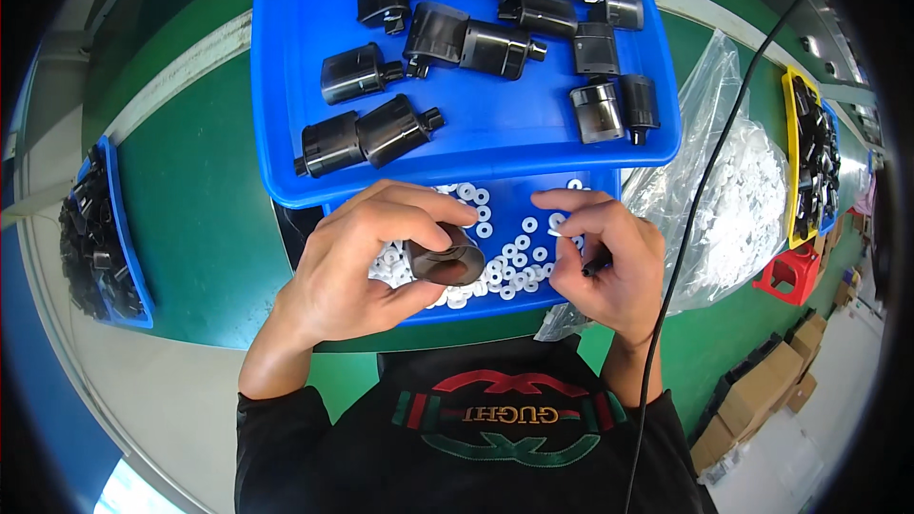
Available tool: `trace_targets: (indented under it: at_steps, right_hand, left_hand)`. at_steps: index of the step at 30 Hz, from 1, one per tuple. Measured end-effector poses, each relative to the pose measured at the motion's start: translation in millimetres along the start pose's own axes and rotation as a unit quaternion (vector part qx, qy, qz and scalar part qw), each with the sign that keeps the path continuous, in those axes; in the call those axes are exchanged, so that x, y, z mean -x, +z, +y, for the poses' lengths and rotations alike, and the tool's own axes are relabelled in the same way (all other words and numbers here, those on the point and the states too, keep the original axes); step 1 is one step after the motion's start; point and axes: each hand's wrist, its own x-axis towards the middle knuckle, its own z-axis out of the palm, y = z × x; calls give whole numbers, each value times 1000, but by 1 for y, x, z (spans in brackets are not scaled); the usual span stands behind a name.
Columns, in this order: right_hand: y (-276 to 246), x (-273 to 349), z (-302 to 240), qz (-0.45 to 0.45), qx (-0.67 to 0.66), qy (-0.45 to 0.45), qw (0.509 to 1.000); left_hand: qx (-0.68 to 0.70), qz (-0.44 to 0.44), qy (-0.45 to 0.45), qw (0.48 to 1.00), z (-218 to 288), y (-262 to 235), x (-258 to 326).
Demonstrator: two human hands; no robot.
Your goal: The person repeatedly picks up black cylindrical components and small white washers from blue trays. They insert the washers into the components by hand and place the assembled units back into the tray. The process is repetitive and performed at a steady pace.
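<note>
Now the left hand (367, 257) holds a dark plastic cup (440, 265) above the white rings (514, 266) in the lower blue tray (510, 202), thumb and fingers curled around it. At right, the right hand (560, 237) has a dark stick (597, 264) in its folded fingers and seems to pinch a small white ring (554, 232). This ring may slip, I think, because the pinch is narrow. The cup's long axis runs roughly left to right, its open mouth toward the right hand, slightly upward.
</note>
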Motion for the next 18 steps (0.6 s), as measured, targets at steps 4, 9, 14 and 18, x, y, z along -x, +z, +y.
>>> trace_targets:
  at_steps: [4, 9, 14, 18]
  right_hand:
    - [-1, -1, 2, 23, 16, -24, 999]
    - [1, 3, 4, 27, 20, -25, 999]
    - [1, 4, 2, 30, 48, -23, 998]
    - [0, 6, -3, 64, 56, -32, 996]
  left_hand:
    - [3, 14, 4, 1000, -1, 5, 3]
    - [-34, 5, 13, 999, -1, 8, 4]
    - [-43, 6, 29, 999, 1, 12, 3]
    - [-39, 17, 31, 999, 3, 15, 3]
